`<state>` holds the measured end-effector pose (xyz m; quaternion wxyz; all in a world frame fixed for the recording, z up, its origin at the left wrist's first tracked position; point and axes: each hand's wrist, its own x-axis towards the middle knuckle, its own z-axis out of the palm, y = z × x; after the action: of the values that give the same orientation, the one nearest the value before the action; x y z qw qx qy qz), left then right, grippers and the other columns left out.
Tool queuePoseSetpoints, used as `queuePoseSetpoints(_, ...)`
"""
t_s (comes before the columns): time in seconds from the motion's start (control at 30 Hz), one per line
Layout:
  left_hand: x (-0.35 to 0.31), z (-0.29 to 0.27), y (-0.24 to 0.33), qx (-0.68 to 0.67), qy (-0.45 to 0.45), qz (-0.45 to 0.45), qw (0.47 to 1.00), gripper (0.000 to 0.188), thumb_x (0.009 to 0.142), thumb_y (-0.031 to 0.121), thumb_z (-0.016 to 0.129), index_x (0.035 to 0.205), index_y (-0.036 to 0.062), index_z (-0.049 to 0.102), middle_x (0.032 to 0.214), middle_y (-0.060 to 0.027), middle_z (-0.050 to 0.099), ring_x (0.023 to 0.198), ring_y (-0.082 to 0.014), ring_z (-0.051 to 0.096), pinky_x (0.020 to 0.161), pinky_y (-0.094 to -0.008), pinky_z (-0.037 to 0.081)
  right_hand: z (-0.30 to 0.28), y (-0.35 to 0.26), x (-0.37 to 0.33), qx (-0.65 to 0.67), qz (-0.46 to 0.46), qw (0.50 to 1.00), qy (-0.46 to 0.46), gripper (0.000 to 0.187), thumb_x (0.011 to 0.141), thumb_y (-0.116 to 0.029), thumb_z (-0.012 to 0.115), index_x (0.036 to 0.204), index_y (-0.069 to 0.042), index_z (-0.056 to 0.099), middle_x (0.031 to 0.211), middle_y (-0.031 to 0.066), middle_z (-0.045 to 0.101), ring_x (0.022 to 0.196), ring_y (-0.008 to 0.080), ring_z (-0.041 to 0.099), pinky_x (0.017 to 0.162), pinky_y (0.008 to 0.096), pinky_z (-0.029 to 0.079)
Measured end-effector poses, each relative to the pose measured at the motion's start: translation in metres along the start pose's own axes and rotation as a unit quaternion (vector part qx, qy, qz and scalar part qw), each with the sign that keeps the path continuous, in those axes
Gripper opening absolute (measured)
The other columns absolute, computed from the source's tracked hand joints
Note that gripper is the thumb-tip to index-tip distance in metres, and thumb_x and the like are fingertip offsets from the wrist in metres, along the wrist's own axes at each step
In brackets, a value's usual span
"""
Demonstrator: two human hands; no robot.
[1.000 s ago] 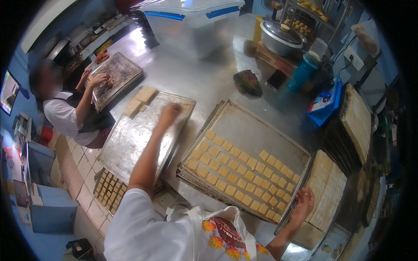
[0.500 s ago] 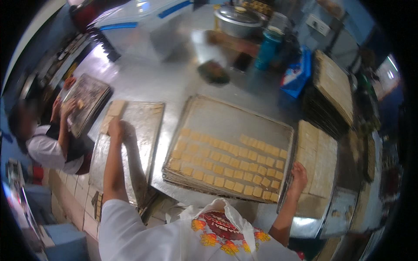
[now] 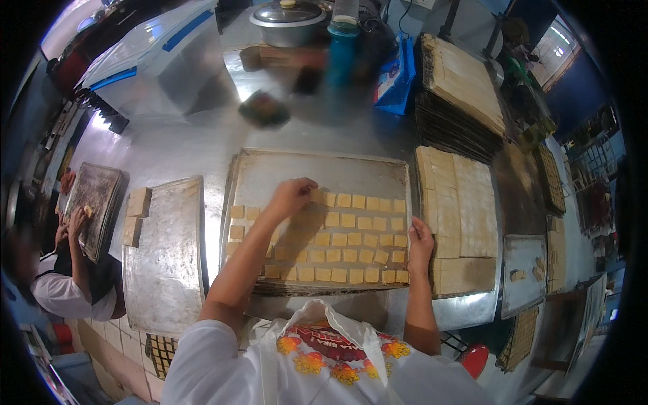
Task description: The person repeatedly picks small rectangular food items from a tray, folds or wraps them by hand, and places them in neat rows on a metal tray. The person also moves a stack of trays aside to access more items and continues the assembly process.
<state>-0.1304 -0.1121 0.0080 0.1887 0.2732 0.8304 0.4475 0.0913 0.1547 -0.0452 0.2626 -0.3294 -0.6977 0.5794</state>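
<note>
A large metal baking tray [image 3: 304,162] lies in front of me, with rows of small square dough pieces [image 3: 337,239] on it. My left hand [image 3: 291,198] reaches over it, fingertips pinched on a dough square [image 3: 316,195] at the left end of the farthest row. That forearm hides part of the rows. At the tray's right rim is my right hand [image 3: 420,241], its fingers curled; what they hold, if anything, is hidden. To the left, another tray [image 3: 169,263] carries a few blocks of dough [image 3: 138,201]. Right of my right hand lie flat, pale dough sheets [image 3: 466,202].
Behind the dough sheets rises a tall stack of trays [image 3: 459,121]. A blue bag [image 3: 398,77], a teal bottle [image 3: 341,57], a lidded pot [image 3: 287,27] and a clear bin [image 3: 162,67] stand at the back. Another person's hands [image 3: 73,223] work over a tray at far left.
My left hand has gone from the dough blocks on the left tray to the farthest row on the middle tray. That row reaches farther left now. The view has shifted.
</note>
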Motion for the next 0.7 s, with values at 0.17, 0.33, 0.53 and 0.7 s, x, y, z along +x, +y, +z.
queuePoseSetpoints(0.17,0.008,0.013,-0.018,0.117,0.063,0.102,0.986,0.024,0.075,0.001,0.058,0.097,0.0059,0.066,0.082,-0.0157,0.061,0.073,-0.0257,0.061,0.069,-0.0336,0.049,0.001,0.001,0.0,0.005,0.022,1.0,-0.002,0.03,0.088,0.003,0.05,0.117,0.002,0.055,0.118,0.0121,0.057,0.11,0.0194,0.052,0.097,0.0297,0.037)
queuePoseSetpoints(0.33,0.007,0.022,-0.022,0.128,0.069,0.117,0.982,0.025,0.071,0.002,0.06,0.095,0.0038,0.066,0.082,-0.0153,0.061,0.075,-0.0317,0.058,0.07,-0.0359,0.048,-0.004,0.011,0.004,-0.034,0.016,0.999,-0.002,0.031,0.088,0.003,0.048,0.119,0.002,0.053,0.119,0.0121,0.056,0.112,0.0201,0.051,0.099,0.0298,0.036)
queuePoseSetpoints(0.53,-0.009,-0.009,-0.026,0.135,0.096,0.189,0.968,0.031,0.07,0.0,0.061,0.101,0.0016,0.064,0.09,-0.0188,0.06,0.083,-0.0351,0.058,0.075,-0.0388,0.048,-0.004,0.006,0.004,0.008,0.037,0.999,-0.024,0.032,0.09,-0.001,0.046,0.122,0.001,0.051,0.123,0.0125,0.053,0.116,0.0219,0.048,0.1,0.0324,0.036)
queuePoseSetpoints(0.7,-0.05,-0.129,-0.105,0.103,0.254,0.035,0.961,0.027,0.076,0.004,0.064,0.103,0.0005,0.063,0.097,-0.0167,0.061,0.085,-0.0283,0.063,0.074,-0.0354,0.05,-0.006,-0.002,0.002,-0.075,0.011,0.997,-0.024,0.032,0.09,-0.001,0.047,0.122,0.0,0.051,0.124,0.0122,0.052,0.116,0.0214,0.047,0.101,0.0319,0.034)
